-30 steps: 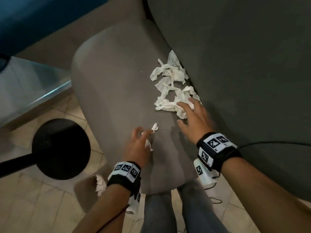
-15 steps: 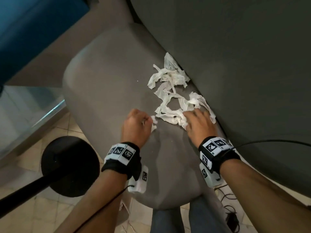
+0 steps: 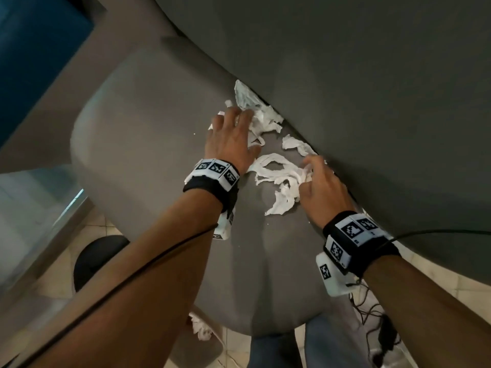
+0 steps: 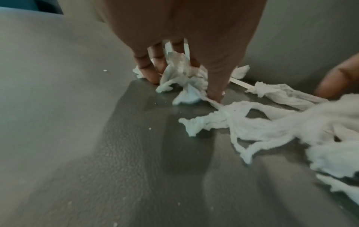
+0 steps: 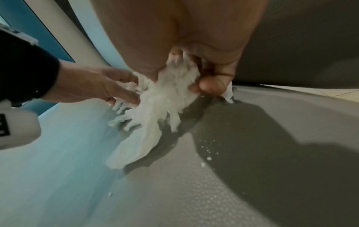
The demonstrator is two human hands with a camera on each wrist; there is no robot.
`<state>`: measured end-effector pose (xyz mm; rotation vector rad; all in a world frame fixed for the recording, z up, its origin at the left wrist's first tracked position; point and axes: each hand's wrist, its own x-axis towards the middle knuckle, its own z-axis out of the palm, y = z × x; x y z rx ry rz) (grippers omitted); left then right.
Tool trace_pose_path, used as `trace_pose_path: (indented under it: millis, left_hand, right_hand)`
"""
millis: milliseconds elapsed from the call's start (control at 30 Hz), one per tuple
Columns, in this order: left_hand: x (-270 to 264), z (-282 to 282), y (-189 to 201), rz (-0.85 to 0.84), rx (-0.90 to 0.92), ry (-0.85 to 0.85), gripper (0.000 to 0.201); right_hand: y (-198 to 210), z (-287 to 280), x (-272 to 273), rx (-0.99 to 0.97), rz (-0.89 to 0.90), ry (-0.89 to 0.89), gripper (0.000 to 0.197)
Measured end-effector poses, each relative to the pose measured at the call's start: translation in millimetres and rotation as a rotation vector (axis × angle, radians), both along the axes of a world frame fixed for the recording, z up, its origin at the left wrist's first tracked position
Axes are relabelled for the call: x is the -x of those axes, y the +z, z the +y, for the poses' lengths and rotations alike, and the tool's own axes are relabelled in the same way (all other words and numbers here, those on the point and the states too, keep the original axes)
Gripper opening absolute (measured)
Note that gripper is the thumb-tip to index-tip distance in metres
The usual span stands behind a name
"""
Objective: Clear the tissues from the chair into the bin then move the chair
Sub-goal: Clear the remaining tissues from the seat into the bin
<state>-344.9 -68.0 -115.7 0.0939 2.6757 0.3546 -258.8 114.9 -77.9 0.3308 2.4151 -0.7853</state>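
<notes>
1. Here, torn, crumpled white paper tissues (image 3: 276,176) lie in ragged strips on the grey chair seat (image 3: 148,144), whose covering has a pebbled, leather-like grain; the pile sits at the far right of the seat, against the dark grey padded backrest (image 3: 372,102).
2. The left hand (image 3: 231,139) pinches the far clump, fingers curled round it; small white crumbs dot the seat nearby.
3. The right hand (image 3: 321,192) grips the near bundle between thumb and curled fingers.
4. Both wrists wear black straps (image 3: 358,245) with square black-and-white coded markers; no writing is readable.
5. Another crumpled white tissue (image 3: 200,328) lies low beside the seat's near edge, above the pale tiled floor (image 3: 451,285).
</notes>
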Motion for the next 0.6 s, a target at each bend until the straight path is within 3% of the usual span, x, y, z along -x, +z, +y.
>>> trace_pose_path:
  millis: [67,133,267,367,467,600]
  left_hand:
    - [-0.4,-1.0,0.2,0.012,-0.039,0.046,0.037]
    - [-2.2,-4.6,2.3,-0.013,-0.129,0.118,0.024]
    - [-15.4,-20.2,11.0,0.009,-0.33,0.303,0.028]
    - [-34.0,-32.7,21.6,0.11,-0.322,0.391,0.025]
    - [-57.2,-37.0,35.8,0.142,-0.354,0.583,0.024]
    - [-85.2,-34.7,43.5,0.132,-0.372,0.691,0.034]
  right_hand:
    - [0.7,1.6,-0.5,-0.045,-0.063,-0.015,0.066]
    - [-1.3,2.5,-2.3,-0.097,-0.109,-0.022,0.073]
    - [-8.0,6.2,-10.6,-0.116,-0.029,-0.032,0.05]
    - [-15.5,13.8,-14.2,-0.11,0.002,-0.053,0.028]
    - [-14.3,17.1,-18.4,-0.105,-0.001,-0.071,0.015]
    - [-6.4,16.1,-22.7,-0.024,-0.019,-0.209,0.035]
